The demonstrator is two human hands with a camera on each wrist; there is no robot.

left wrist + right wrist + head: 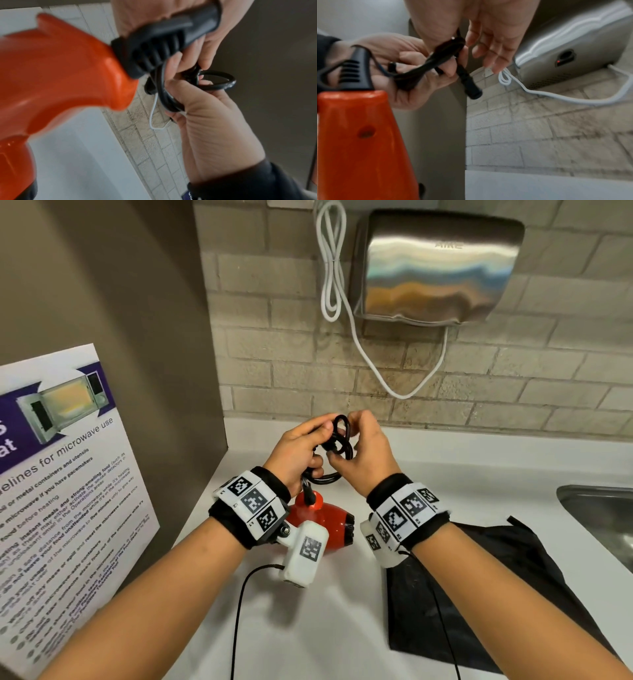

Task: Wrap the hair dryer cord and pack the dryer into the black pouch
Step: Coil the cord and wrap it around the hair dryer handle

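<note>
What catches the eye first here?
The bright red hair dryer, hanging over the white counter by its black cord, which the left hand and right hand hold in loops. Next, the steel hand dryer on the brick wall, and the black pouch lying flat at right.

Left of the fingers, the leaning poster (pixel 65 484) reads "for microwave use" and, in smaller print, "or metal containers and utensils", while above the fingers the steel hand dryer (pixel 435 268) carries a faint embossed brand too blurred to read.
</note>
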